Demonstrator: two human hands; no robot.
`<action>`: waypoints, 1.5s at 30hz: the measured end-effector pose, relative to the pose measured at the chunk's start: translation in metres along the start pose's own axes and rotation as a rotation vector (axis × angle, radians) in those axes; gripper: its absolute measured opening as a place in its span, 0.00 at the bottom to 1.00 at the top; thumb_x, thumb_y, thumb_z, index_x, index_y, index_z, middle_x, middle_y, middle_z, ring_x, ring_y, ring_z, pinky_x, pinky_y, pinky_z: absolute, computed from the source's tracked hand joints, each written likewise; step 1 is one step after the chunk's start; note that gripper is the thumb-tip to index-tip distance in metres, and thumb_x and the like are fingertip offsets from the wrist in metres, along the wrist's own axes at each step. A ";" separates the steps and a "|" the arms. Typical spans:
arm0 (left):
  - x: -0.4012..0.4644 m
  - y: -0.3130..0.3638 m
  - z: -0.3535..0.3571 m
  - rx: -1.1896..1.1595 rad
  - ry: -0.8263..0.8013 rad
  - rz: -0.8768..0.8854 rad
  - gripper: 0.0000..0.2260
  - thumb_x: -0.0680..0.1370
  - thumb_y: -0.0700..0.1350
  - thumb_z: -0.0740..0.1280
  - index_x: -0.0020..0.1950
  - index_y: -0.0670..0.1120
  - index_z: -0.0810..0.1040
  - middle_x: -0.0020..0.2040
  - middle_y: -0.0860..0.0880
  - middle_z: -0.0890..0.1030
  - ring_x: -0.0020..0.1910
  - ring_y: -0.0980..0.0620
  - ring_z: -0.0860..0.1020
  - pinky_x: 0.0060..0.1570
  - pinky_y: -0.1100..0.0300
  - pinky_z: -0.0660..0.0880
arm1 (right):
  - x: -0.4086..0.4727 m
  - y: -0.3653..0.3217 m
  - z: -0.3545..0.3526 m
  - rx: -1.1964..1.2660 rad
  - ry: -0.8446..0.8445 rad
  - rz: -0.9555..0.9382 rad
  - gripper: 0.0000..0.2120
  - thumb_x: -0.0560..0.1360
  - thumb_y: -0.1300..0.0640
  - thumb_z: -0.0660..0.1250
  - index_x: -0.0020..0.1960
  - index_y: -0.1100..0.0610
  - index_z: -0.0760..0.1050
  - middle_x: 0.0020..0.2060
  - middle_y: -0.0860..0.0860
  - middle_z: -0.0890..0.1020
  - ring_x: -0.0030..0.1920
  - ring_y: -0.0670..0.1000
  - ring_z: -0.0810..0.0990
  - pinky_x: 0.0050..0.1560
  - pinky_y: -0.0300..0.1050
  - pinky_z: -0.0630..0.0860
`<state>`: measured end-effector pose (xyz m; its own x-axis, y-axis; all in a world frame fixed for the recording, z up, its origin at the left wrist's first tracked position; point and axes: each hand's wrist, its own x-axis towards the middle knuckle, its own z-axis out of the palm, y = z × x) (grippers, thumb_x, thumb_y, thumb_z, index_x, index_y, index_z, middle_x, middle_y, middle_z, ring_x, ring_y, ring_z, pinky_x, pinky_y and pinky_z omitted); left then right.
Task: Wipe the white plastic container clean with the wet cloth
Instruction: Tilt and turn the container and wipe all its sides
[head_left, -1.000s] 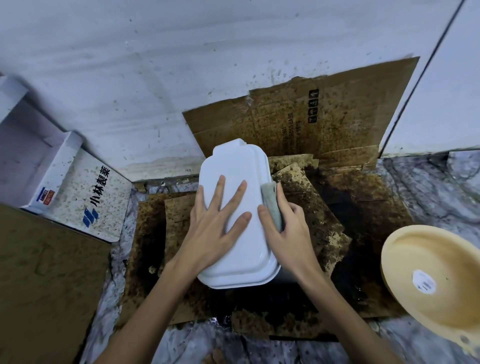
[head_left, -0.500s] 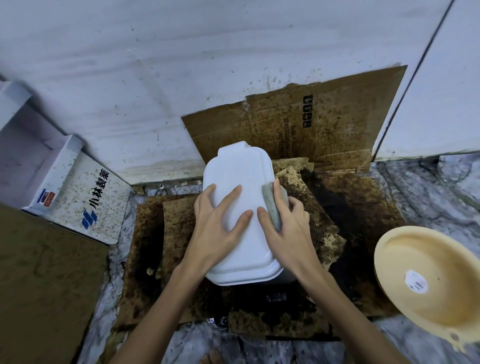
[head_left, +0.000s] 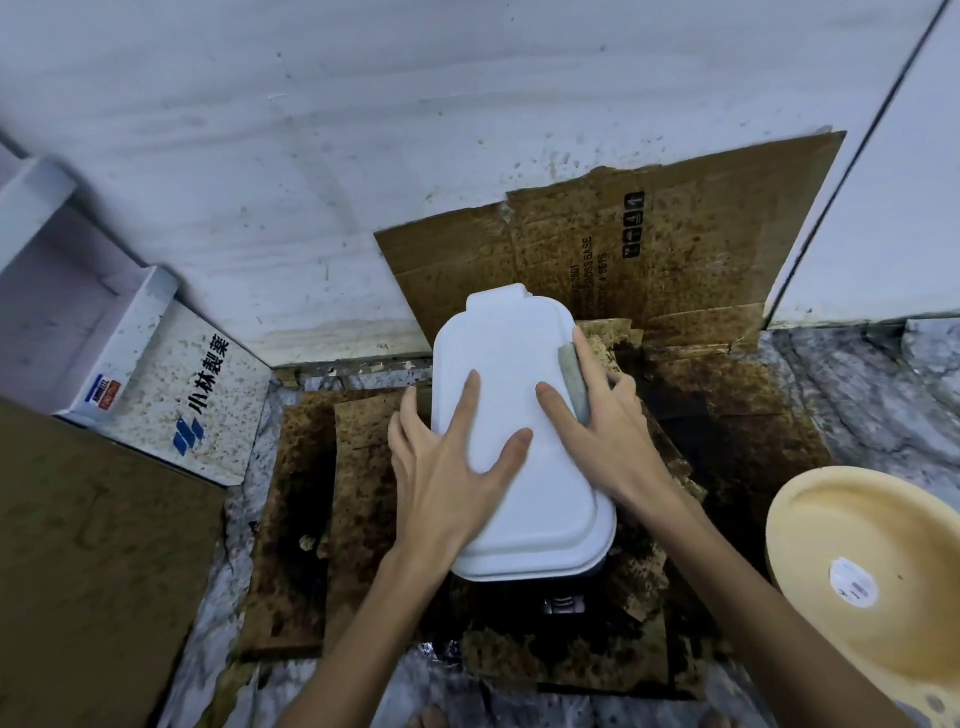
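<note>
Left hand (head_left: 447, 467), fingers splayed flat, steadies white container (head_left: 514, 415); right hand (head_left: 597, 421) grip clamps wet cloth (head_left: 574, 376) against its edge for wiping.

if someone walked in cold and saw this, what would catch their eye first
Most likely the white plastic container at centre, bright against the dark, stained cardboard spread on the floor beneath it. The left hand lies flat on its top, while the right hand presses a grey-green wet cloth along its right edge. Next, the pale yellow basin at the lower right.
</note>
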<state>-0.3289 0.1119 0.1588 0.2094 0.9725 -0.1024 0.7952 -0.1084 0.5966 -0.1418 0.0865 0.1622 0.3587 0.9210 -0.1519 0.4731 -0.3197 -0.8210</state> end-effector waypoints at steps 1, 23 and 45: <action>-0.003 0.003 0.001 -0.021 -0.017 -0.042 0.38 0.71 0.82 0.58 0.78 0.81 0.46 0.84 0.57 0.42 0.84 0.44 0.45 0.74 0.34 0.67 | 0.004 0.001 -0.003 -0.001 -0.003 0.003 0.36 0.81 0.30 0.59 0.81 0.26 0.41 0.73 0.58 0.64 0.74 0.64 0.65 0.77 0.65 0.62; -0.024 0.009 0.017 -0.103 0.022 -0.148 0.39 0.67 0.86 0.53 0.73 0.85 0.37 0.50 0.52 0.70 0.39 0.51 0.77 0.35 0.60 0.69 | 0.109 0.005 -0.031 -0.002 -0.088 -0.111 0.25 0.79 0.34 0.67 0.73 0.36 0.67 0.57 0.44 0.78 0.64 0.54 0.75 0.65 0.59 0.75; -0.015 -0.009 0.009 -0.132 -0.057 -0.076 0.42 0.66 0.85 0.59 0.73 0.85 0.38 0.52 0.51 0.71 0.42 0.51 0.79 0.38 0.59 0.73 | 0.126 0.015 -0.047 -0.066 -0.368 -0.277 0.28 0.74 0.27 0.65 0.72 0.22 0.63 0.70 0.47 0.72 0.72 0.52 0.64 0.63 0.49 0.65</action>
<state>-0.3344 0.0965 0.1482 0.1869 0.9631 -0.1939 0.7293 -0.0037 0.6842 -0.0518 0.1875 0.1564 -0.0919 0.9876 -0.1271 0.5652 -0.0533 -0.8232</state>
